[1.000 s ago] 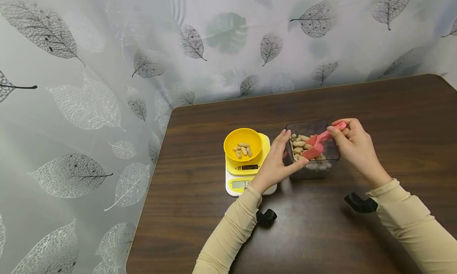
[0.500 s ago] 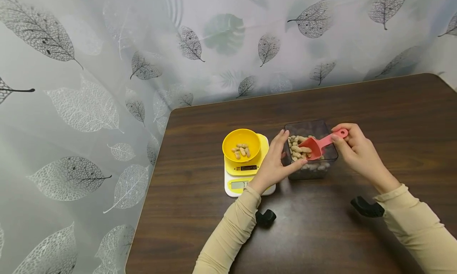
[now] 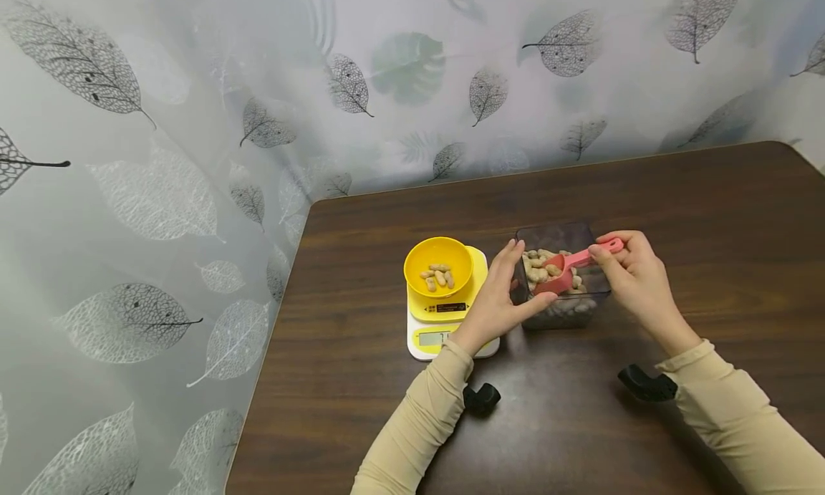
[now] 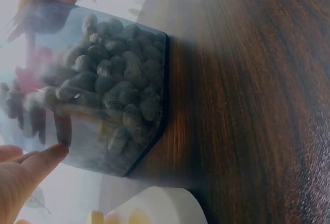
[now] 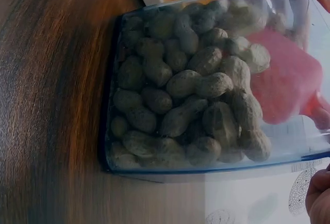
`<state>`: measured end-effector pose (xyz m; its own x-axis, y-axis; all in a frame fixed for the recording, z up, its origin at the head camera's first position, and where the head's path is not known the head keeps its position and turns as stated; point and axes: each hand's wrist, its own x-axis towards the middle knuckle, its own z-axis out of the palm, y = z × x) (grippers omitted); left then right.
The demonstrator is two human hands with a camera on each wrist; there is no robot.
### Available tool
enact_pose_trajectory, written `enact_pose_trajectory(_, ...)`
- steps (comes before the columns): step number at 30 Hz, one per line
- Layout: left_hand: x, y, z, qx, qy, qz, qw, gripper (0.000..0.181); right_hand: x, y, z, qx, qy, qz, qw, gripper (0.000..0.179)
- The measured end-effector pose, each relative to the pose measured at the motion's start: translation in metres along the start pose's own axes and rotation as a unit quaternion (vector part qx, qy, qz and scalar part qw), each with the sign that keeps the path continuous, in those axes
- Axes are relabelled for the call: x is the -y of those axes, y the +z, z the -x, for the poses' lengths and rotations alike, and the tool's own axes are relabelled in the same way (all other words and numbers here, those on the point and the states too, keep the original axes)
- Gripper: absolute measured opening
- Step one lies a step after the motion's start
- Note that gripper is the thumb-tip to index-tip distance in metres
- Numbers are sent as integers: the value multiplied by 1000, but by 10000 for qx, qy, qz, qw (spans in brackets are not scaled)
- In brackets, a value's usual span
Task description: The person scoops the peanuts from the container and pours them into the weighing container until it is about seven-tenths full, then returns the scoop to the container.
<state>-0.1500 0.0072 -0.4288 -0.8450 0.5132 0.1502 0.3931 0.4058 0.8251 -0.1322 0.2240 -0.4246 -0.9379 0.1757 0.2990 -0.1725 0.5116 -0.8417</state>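
Just now the pink scoop [image 3: 564, 279] shifts L in the clear box [image 3: 558, 321] of peanuts [image 3: 536, 274], nut(s) in its mouth, so I'd judge it part-loaded. R hand [image 3: 636, 280]: fingers pinch the handle. L hand [image 3: 498, 301]: fingers fairly straight, touching box wall, btwn box & scale [image 3: 419, 311], i.e. in the way; hides part of readout. Yellow bowl [image 3: 422, 258] w/ few nuts sits on scale, on desk [image 3: 361, 280].

Smooth plastic scoop [image 3: 566, 273] and box [image 3: 559, 317], rough peanuts [image 3: 535, 271]
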Motion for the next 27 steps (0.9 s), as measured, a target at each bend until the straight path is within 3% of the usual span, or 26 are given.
enact_pose_trajectory(9,-1,0,-1,15,-73,-34,10000,82,13,-1,2,39,-110,99,9999,31)
enact_pose_trajectory(12,-1,0,1,44,-101,-28,9999,82,18,-2,4,212,-136,181,9995,30)
enact_pose_trajectory(15,-1,0,1,46,-95,-28,9999,82,15,-3,3,407,-214,-78,9989,29)
enact_pose_trajectory(19,0,-1,1,8,-56,-12,10000,82,-25,3,-6,556,-106,-643,9963,32)
enact_pose_trajectory(24,2,-1,0,49,-16,27,10000,83,-84,12,-18,322,288,-901,9950,37)
enact_pose_trajectory(25,2,-1,0,54,-12,34,10000,84,-89,12,-18,258,336,-892,9951,38)
enact_pose_trajectory(27,2,-2,1,55,-15,66,10000,84,-89,9,-18,298,354,-1527,9872,36)
